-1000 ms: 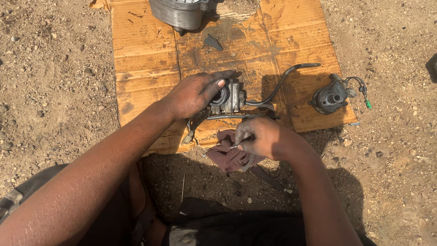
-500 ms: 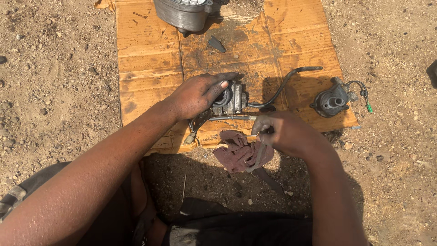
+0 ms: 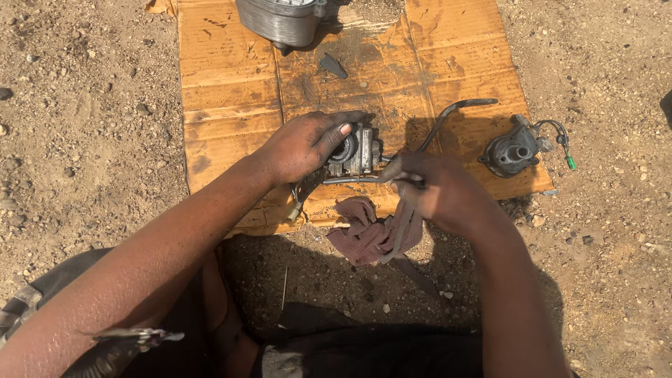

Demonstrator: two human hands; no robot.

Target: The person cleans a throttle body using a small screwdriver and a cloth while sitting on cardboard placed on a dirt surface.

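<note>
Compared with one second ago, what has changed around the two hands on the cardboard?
The right hand has moved up from the reddish rag towards the carburettor and now pinches a thin dark hose beside it; a strip of rag hangs from this hand. The left hand still grips the carburettor from the left. The cardboard, the grey part with wires and the metal cylinder stayed in place.

On the cardboard sheet (image 3: 224, 91) sits the carburetor (image 3: 358, 150), left hand (image 3: 304, 143) on it, right hand (image 3: 437, 192) just right. Rag (image 3: 367, 234) below, partly off the sheet's edge; round housing (image 3: 514, 150) far right; metal canister (image 3: 280, 21) behind, perhaps overhanging.
</note>
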